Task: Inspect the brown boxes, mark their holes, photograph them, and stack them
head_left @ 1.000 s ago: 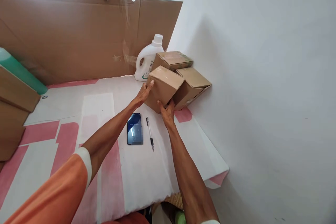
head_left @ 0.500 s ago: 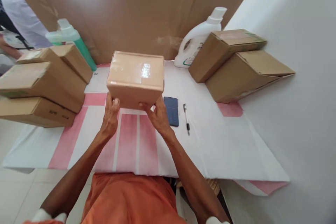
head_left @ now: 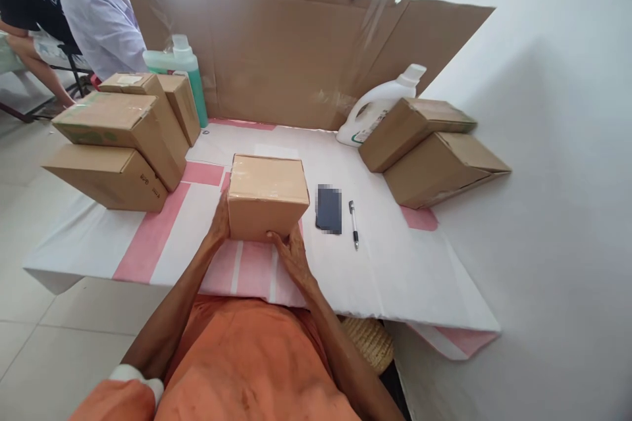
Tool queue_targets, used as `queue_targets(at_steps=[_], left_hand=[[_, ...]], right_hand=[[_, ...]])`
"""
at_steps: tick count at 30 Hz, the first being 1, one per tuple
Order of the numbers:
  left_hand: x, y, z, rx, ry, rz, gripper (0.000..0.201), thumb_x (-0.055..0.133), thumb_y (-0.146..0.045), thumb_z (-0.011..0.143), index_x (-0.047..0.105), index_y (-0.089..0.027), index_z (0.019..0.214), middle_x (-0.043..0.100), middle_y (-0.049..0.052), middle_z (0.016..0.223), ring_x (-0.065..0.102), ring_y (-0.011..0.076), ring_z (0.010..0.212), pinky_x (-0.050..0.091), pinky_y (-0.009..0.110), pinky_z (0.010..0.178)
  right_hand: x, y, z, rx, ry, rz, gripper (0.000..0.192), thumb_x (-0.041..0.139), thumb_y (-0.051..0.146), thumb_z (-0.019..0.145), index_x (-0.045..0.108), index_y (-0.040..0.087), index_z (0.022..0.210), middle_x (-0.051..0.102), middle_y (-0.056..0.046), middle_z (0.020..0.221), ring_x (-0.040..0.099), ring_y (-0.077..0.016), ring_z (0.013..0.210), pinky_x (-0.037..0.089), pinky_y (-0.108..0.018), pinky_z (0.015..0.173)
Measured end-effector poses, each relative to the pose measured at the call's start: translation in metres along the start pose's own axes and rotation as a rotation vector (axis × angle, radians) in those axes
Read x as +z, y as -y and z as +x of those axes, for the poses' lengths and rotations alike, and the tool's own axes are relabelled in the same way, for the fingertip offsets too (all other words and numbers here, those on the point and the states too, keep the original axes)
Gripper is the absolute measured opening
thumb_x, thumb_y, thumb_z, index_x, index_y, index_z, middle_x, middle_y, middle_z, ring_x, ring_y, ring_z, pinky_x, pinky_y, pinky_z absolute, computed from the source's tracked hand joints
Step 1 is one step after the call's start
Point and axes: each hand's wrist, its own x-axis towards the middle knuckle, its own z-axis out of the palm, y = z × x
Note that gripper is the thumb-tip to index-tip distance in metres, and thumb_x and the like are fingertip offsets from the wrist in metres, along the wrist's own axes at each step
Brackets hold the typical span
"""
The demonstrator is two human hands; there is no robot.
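Cardboard box (head_left: 266, 200) sits gripped between both hands: left hand (head_left: 220, 220) mostly hidden behind its side, right hand (head_left: 291, 253) clasping beneath; phone (head_left: 328, 209) lies right of that hand, screen blurred.

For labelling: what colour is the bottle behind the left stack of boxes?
Green plastic bottle, pale cap; head view.

Table (head_left: 395, 276), white/pink cover: boxes L edge (head_left: 118, 138) & R back corner (head_left: 434, 151); centre box (head_left: 266, 200), phone (head_left: 328, 209), pen (head_left: 353, 223); 2 bottles at back (head_left: 380, 112).
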Motion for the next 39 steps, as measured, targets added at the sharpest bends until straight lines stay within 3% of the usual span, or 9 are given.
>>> queue_targets(at_steps=[5, 10, 12, 15, 18, 23, 27, 35, 39], left_hand=[[-0.002, -0.011, -0.027, -0.072, 0.201, 0.113, 0.062, 0.053, -0.076, 0.098, 0.076, -0.022, 0.117, 0.080, 0.010, 0.110, 0.073, 0.0312, 0.102, 0.059, 0.046, 0.093], [-0.001, -0.027, -0.079, -0.105, 0.255, 0.147, 0.055, 0.060, -0.068, 0.099, 0.070, -0.023, 0.129, 0.078, 0.010, 0.116, 0.073, 0.0274, 0.099, 0.060, 0.040, 0.087], [0.004, -0.034, -0.093, -0.108, 0.249, 0.129, 0.059, 0.062, -0.064, 0.100, 0.062, -0.024, 0.142, 0.075, 0.009, 0.113, 0.073, 0.0245, 0.094, 0.060, 0.039, 0.085], [0.013, -0.042, -0.101, -0.102, 0.204, 0.099, 0.078, 0.065, -0.059, 0.100, 0.037, -0.027, 0.166, 0.069, 0.002, 0.098, 0.069, 0.0181, 0.077, 0.058, 0.032, 0.071], [0.020, -0.044, -0.099, -0.073, 0.180, 0.089, 0.086, 0.063, -0.058, 0.102, 0.022, -0.031, 0.173, 0.065, -0.001, 0.093, 0.065, 0.0144, 0.067, 0.053, 0.026, 0.060], [0.029, -0.045, -0.085, 0.011, 0.305, 0.184, 0.071, 0.053, -0.059, 0.107, 0.036, -0.029, 0.170, 0.068, 0.000, 0.090, 0.066, 0.0154, 0.070, 0.055, 0.028, 0.067], [0.028, -0.054, -0.074, 0.140, 0.305, 0.295, 0.063, 0.047, -0.057, 0.111, 0.045, -0.027, 0.166, 0.069, 0.003, 0.093, 0.065, 0.0177, 0.076, 0.056, 0.032, 0.075], [0.023, -0.074, -0.053, 0.537, 0.189, 0.514, 0.037, 0.055, -0.039, 0.111, 0.063, -0.022, 0.143, 0.067, 0.005, 0.100, 0.063, 0.0186, 0.090, 0.057, 0.033, 0.084], [0.029, -0.075, -0.051, 0.614, 0.054, 0.609, 0.033, 0.059, -0.044, 0.109, 0.069, -0.022, 0.131, 0.065, 0.011, 0.113, 0.060, 0.0251, 0.109, 0.055, 0.041, 0.097]], right_hand=[[-0.017, 0.004, -0.017, 0.105, -0.126, 0.104, 0.057, 0.068, 0.068, 0.094, 0.064, 0.022, 0.127, 0.074, -0.013, 0.123, 0.067, -0.0319, 0.115, 0.056, -0.046, 0.099], [-0.041, 0.016, -0.023, 0.114, -0.206, 0.112, 0.052, 0.056, 0.072, 0.101, 0.069, 0.024, 0.113, 0.075, -0.010, 0.116, 0.067, -0.0296, 0.107, 0.056, -0.044, 0.094], [-0.043, 0.017, -0.024, 0.124, -0.208, 0.148, 0.055, 0.051, 0.074, 0.102, 0.070, 0.024, 0.112, 0.075, -0.009, 0.113, 0.067, -0.0284, 0.103, 0.057, -0.042, 0.089], [-0.041, 0.011, -0.030, 0.161, -0.192, 0.263, 0.067, 0.045, 0.079, 0.102, 0.068, 0.023, 0.132, 0.075, -0.011, 0.120, 0.070, -0.0277, 0.102, 0.057, -0.041, 0.083], [-0.038, -0.002, -0.036, 0.256, -0.192, 0.357, 0.081, 0.038, 0.088, 0.098, 0.062, 0.024, 0.142, 0.075, -0.011, 0.121, 0.071, -0.0265, 0.090, 0.056, -0.037, 0.068], [-0.037, -0.013, -0.042, 0.257, -0.183, 0.384, 0.078, 0.039, 0.087, 0.097, 0.065, 0.024, 0.134, 0.075, -0.011, 0.119, 0.072, -0.0270, 0.089, 0.059, -0.039, 0.068], [-0.048, -0.004, -0.046, 0.274, -0.205, 0.440, 0.072, 0.050, 0.086, 0.094, 0.070, 0.021, 0.120, 0.077, -0.011, 0.102, 0.074, -0.0301, 0.089, 0.061, -0.041, 0.063], [-0.071, 0.028, -0.041, 0.149, -0.314, 0.506, 0.064, 0.064, 0.082, 0.091, 0.074, 0.020, 0.097, 0.067, -0.001, 0.078, 0.059, -0.0158, 0.059, 0.050, -0.029, 0.044], [-0.077, 0.033, -0.037, 0.139, -0.381, 0.572, 0.060, 0.065, 0.081, 0.090, 0.073, 0.022, 0.092, 0.062, 0.002, 0.073, 0.048, -0.0114, 0.049, 0.045, -0.027, 0.043]])
